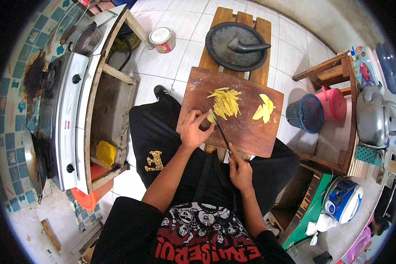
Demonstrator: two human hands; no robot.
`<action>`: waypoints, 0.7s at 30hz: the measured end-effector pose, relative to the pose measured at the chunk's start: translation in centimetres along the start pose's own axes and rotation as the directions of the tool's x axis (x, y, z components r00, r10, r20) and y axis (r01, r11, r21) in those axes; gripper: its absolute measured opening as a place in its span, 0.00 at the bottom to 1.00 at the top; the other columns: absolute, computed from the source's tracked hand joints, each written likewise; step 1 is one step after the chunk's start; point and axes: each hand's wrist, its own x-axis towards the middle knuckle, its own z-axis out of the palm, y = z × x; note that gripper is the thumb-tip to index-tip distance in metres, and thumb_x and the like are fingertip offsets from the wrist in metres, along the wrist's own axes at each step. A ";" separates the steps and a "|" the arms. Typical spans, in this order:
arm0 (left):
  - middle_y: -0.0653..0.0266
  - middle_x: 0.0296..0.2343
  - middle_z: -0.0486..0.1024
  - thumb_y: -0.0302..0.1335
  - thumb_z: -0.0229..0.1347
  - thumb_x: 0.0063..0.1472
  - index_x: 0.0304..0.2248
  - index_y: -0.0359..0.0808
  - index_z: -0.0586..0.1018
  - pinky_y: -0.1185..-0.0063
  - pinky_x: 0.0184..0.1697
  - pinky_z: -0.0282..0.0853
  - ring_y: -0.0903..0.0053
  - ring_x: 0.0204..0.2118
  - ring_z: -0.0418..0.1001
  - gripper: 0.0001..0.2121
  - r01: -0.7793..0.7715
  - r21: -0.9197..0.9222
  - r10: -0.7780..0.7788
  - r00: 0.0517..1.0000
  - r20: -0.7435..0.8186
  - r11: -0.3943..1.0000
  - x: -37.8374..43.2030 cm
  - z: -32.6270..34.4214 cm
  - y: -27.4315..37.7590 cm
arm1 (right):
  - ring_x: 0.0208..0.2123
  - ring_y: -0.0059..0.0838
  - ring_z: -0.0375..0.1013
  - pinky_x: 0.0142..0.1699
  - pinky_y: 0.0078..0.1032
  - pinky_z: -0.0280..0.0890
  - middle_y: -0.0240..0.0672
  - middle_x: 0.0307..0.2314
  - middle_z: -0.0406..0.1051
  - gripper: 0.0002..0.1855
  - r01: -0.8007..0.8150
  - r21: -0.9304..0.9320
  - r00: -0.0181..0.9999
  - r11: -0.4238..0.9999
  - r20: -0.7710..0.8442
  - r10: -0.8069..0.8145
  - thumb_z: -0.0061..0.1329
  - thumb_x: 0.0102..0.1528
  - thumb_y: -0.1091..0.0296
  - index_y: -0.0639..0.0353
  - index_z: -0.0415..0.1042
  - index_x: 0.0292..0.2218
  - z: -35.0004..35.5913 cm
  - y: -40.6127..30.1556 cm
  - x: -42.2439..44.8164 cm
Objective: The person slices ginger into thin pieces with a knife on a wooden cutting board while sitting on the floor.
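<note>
My left hand [195, 129] pinches a pale yellow vegetable piece [211, 117], probably potato, on the wooden cutting board [250, 138]. In my right hand [241, 170] is a kitchen knife [221, 129], its blade angled up and left, with the tip end against that piece. A heap of thin yellow strips [225, 102] lies just beyond the blade. Several flat yellow slices [264, 109] overlap farther right on the board. The board's near part is over my lap and its far part on a slatted wooden bench [262, 29].
On the bench's far end stands a stone mortar [217, 49] with a pestle [249, 46]. A gas stove [71, 125] is at left. To the right are a blue perforated basket [305, 114], a pink bucket [333, 104] and a metal kettle [373, 115]. A paint can [162, 40] stands on the floor.
</note>
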 end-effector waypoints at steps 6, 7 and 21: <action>0.61 0.36 0.74 0.31 0.70 0.46 0.41 0.39 0.85 0.70 0.41 0.75 0.65 0.39 0.77 0.20 -0.012 -0.003 0.012 1.000 -0.018 1.000 0.1 0.0 0.3 | 0.29 0.48 0.79 0.37 0.38 0.72 0.47 0.27 0.77 0.32 0.050 -0.127 0.998 0.991 -0.022 -0.053 0.50 0.60 0.73 0.38 0.66 0.64 -0.1 0.0 -0.3; 0.61 0.36 0.74 0.31 0.70 0.46 0.41 0.39 0.85 0.70 0.41 0.75 0.65 0.39 0.77 0.20 -0.012 0.001 0.012 1.000 -0.012 1.000 0.1 0.0 0.3 | 0.28 0.49 0.79 0.35 0.40 0.72 0.47 0.27 0.77 0.32 0.068 -0.159 0.997 0.985 -0.032 -0.074 0.51 0.60 0.71 0.36 0.66 0.64 -0.2 0.3 -0.4; 0.64 0.35 0.72 0.32 0.69 0.46 0.41 0.41 0.85 0.69 0.40 0.74 0.65 0.38 0.75 0.20 -0.002 -0.011 0.001 0.999 -0.037 1.000 0.1 0.1 0.4 | 0.32 0.49 0.79 0.37 0.41 0.73 0.48 0.30 0.78 0.31 0.111 0.124 0.992 0.986 -0.073 -0.102 0.52 0.60 0.72 0.39 0.67 0.63 -0.4 2.1 -0.1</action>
